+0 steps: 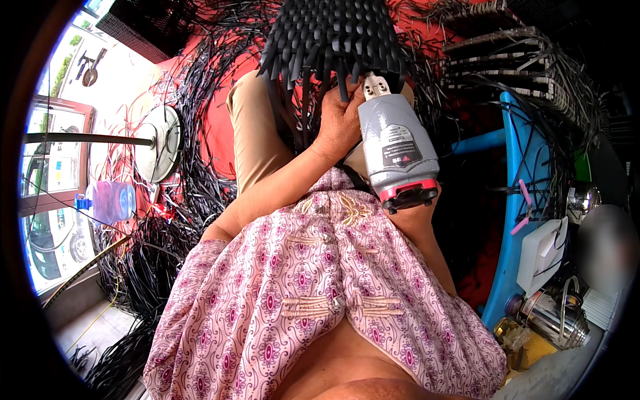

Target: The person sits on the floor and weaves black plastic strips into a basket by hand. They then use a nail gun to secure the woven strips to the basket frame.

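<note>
Nearest the camera, a pink patterned blouse [320, 287] fills the lower frame, with both forearms reaching forward from it. The left hand [340, 123] rests against the lower edge of a black woven panel [333, 33] held over the lap, its fingers curled together among the loose hanging strips. The right hand is hidden behind a grey staple gun [397, 143], so its finger state cannot be told; the gun's metal nose touches the panel's lower edge, just beside the left hand. To the right stands a blue plastic chair [517, 200]; beyond the knees, black strips [193, 113] lie heaped on a red floor [217, 127]. A water jug [110, 202] sits far left.
</note>
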Demonstrator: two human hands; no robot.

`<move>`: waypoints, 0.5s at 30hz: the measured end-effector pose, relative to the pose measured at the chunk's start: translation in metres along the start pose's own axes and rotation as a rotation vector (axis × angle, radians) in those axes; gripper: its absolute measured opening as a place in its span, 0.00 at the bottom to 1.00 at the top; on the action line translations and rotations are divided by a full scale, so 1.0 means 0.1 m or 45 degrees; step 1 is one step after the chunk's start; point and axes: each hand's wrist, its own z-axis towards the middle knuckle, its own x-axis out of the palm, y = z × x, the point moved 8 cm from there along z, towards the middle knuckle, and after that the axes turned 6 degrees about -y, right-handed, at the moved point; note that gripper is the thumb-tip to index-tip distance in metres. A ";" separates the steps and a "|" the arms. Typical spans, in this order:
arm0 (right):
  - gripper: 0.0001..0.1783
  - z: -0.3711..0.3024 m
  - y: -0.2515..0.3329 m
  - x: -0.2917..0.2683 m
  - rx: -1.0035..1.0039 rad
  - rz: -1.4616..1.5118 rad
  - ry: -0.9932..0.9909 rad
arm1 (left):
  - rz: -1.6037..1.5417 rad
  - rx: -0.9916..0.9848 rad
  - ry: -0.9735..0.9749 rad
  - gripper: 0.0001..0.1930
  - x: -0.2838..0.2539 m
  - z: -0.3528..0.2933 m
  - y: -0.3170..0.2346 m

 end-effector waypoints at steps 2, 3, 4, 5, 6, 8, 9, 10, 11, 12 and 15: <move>0.33 -0.03 -0.06 0.03 0.061 0.018 0.005 | 0.045 -0.016 -0.007 0.17 -0.02 0.00 0.02; 0.35 -0.04 -0.08 0.04 0.105 0.056 0.002 | 0.061 -0.024 -0.006 0.17 -0.02 0.01 0.03; 0.36 -0.03 -0.08 0.06 0.176 0.153 -0.007 | 0.064 -0.035 0.000 0.16 -0.02 0.01 0.04; 0.37 -0.03 -0.10 0.07 0.213 0.188 -0.008 | 0.037 -0.024 -0.003 0.16 -0.02 0.01 0.03; 0.38 -0.04 -0.11 0.08 0.251 0.225 -0.007 | 0.011 -0.013 -0.009 0.15 -0.01 0.00 0.00; 0.39 -0.06 -0.13 0.10 0.255 0.168 -0.004 | -0.100 0.053 -0.042 0.15 0.04 -0.02 -0.10; 0.39 -0.06 -0.12 0.09 0.255 0.134 -0.008 | -0.112 0.060 -0.057 0.15 0.07 -0.03 -0.16; 0.38 -0.04 -0.10 0.08 0.253 0.093 -0.028 | -0.123 0.066 -0.074 0.15 0.10 -0.04 -0.22; 0.34 -0.04 -0.08 0.06 0.171 0.034 -0.014 | -0.134 0.073 -0.091 0.14 0.10 -0.06 -0.26; 0.29 -0.03 -0.07 0.04 0.078 -0.028 -0.011 | -0.074 0.112 -0.084 0.14 0.11 -0.06 -0.28; 0.13 -0.04 0.02 -0.09 0.015 0.108 -0.187 | 0.025 0.116 -0.016 0.15 0.16 -0.07 -0.29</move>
